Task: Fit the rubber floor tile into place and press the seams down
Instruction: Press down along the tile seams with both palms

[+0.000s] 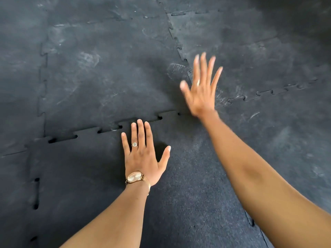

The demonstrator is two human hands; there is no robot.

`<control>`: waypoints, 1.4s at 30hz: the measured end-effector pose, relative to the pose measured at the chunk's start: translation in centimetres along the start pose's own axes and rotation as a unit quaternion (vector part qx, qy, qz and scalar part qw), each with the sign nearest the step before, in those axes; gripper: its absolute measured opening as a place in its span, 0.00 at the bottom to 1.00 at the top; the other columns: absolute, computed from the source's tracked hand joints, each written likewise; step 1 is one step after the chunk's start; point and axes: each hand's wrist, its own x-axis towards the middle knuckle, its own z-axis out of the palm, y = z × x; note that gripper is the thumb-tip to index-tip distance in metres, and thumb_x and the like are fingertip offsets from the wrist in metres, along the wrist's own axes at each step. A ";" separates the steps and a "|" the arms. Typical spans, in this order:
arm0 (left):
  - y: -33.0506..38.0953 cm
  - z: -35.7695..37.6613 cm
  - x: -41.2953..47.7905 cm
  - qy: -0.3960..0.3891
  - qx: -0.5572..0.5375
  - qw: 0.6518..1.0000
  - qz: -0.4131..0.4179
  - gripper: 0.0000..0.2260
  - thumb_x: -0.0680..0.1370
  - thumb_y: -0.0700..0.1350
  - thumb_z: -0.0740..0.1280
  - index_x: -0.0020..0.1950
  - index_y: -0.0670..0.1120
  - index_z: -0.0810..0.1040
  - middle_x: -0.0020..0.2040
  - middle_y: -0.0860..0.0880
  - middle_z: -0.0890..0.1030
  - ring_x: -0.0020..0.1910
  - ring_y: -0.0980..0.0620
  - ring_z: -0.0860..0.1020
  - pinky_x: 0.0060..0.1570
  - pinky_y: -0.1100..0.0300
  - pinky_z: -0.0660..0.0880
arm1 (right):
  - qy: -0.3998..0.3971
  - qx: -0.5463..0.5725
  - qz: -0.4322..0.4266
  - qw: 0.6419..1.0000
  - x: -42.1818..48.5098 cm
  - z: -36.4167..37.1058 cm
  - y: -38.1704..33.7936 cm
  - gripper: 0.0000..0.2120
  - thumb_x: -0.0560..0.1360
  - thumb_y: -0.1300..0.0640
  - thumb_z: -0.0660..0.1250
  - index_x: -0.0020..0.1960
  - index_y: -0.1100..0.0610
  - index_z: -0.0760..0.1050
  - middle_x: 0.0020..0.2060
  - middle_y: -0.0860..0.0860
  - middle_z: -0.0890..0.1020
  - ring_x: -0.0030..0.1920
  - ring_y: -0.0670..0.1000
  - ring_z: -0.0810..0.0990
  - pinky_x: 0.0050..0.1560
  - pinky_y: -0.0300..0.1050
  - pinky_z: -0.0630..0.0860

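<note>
A black speckled rubber floor tile (188, 185) with puzzle-cut edges lies in the near middle of the floor among matching tiles. Its far seam (111, 128) runs left to right with small dark gaps at the teeth. My left hand (143, 154) rests flat on this tile just below that seam, fingers spread, with a ring and a gold watch. My right hand (202, 86) is open with fingers apart, blurred, over the far right corner where the seams meet; I cannot tell whether it touches the floor.
Scuffed dark tiles (107, 77) cover the floor all around, joined by interlocking seams (268, 92). The tile's left edge (36, 192) shows dark gaps at its teeth. A small gap shows at the right edge (252, 222).
</note>
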 end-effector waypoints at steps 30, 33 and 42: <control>0.0 -0.7 -0.3 -0.018 -0.028 0.999 0.012 0.39 0.78 0.67 0.45 0.79 0.40 0.45 0.80 0.43 0.45 0.79 0.46 0.42 0.76 0.43 0.41 | -0.230 -0.046 -0.011 0.972 -1.9 4.8 -6.9 0.34 0.79 0.34 0.38 0.80 0.51 0.44 0.80 0.50 0.47 0.78 0.58 0.36 0.73 0.69 0.37; -3.3 -1.7 -1.2 0.030 -0.072 0.997 0.005 0.36 0.79 0.63 0.49 0.79 0.40 0.50 0.80 0.42 0.50 0.79 0.45 0.48 0.77 0.47 0.45 | -0.229 -0.051 -0.015 0.972 -1.8 4.9 -7.0 0.34 0.79 0.34 0.38 0.80 0.51 0.44 0.80 0.51 0.47 0.78 0.59 0.36 0.73 0.69 0.37; -9.3 -1.3 -2.5 0.015 0.027 0.995 -0.099 0.34 0.80 0.61 0.44 0.80 0.42 0.48 0.80 0.43 0.51 0.79 0.43 0.48 0.75 0.39 0.47 | -0.241 -0.051 -0.006 0.969 -1.8 4.8 -7.2 0.36 0.78 0.32 0.38 0.80 0.51 0.45 0.80 0.50 0.47 0.78 0.58 0.38 0.74 0.68 0.37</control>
